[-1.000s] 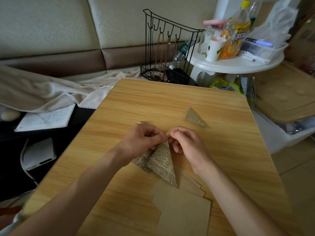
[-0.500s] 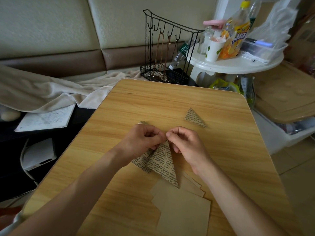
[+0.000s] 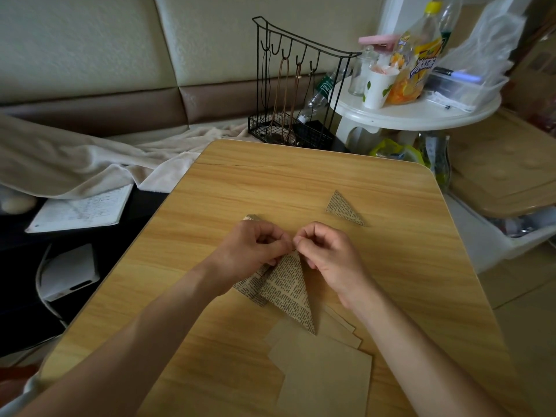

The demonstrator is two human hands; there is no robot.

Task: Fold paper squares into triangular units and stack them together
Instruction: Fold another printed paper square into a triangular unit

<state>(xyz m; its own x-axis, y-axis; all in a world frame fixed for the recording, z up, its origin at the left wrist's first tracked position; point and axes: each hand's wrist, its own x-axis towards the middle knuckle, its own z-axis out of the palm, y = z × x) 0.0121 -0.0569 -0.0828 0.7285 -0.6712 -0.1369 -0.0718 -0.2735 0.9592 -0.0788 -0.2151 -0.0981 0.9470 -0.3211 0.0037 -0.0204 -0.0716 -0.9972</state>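
Newsprint-patterned paper, partly folded to a long triangle, lay mid-table on the wooden table, its point toward the person. Left hand and right hand both pinched its top corner, fingers curled, fingertips almost meeting. A finished triangular unit lay apart, beyond the right hand. Plain brown squares were stacked at the near edge, just beneath the paper's tip.

Both forearms are bare from the wrists right down to the bottom edge of the view; no sleeve, cuff or watch shows on either. The left hand and right hand wear no rings, gloves or bands that I can see. The fingernails look short and unpainted.
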